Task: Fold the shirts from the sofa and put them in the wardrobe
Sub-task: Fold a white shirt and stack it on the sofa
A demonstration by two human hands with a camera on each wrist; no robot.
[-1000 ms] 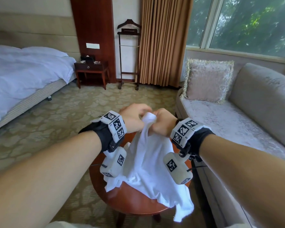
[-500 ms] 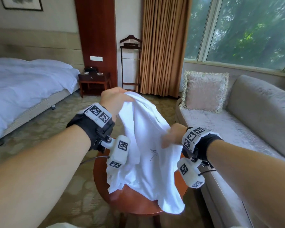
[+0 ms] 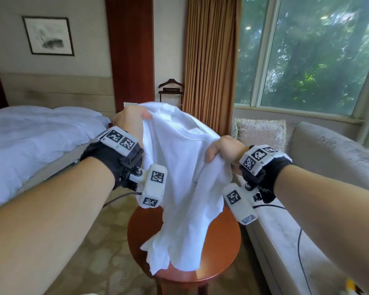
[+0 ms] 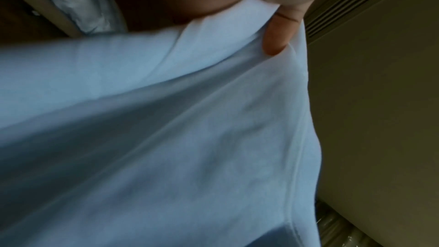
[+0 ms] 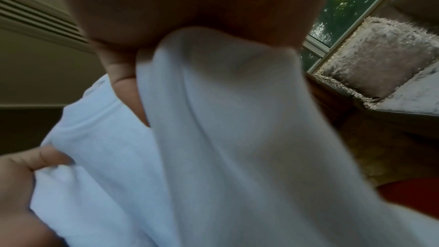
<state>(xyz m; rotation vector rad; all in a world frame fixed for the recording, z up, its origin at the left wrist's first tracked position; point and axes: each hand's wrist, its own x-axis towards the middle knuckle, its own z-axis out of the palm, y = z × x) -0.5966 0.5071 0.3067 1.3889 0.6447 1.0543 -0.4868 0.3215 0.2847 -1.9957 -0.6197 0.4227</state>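
A white shirt (image 3: pixel 179 167) of soft, thin, creased cotton hung between the two hands above a small round table (image 3: pixel 226 248) of glossy reddish wood. The left hand (image 3: pixel 129 120), raised higher, had its fingers curled over a bunched edge near the ribbed collar; the left wrist view showed a fingertip (image 4: pixel 275 44) pressed into the cloth beside a stitched seam. The right hand (image 3: pixel 224 149), lower and nearer the sofa (image 3: pixel 328 158), gripped another gathered fold, thumb and fingers closed round it. The fabric draped in loose folds, and its ragged lower hem lay crumpled on the tabletop, leaving the polished rim bare toward the front and right. The sofa, covered in pale, velvety grey upholstery, ran just beside the table's right edge, with a fringed square cushion (image 3: pixel 260 133) at its far end. To the left, open patterned carpet (image 3: pixel 107 241) separated the table from a bed (image 3: pixel 41 135) with smooth white linen. Pleated tan curtains (image 3: pixel 209 60) hung beyond.
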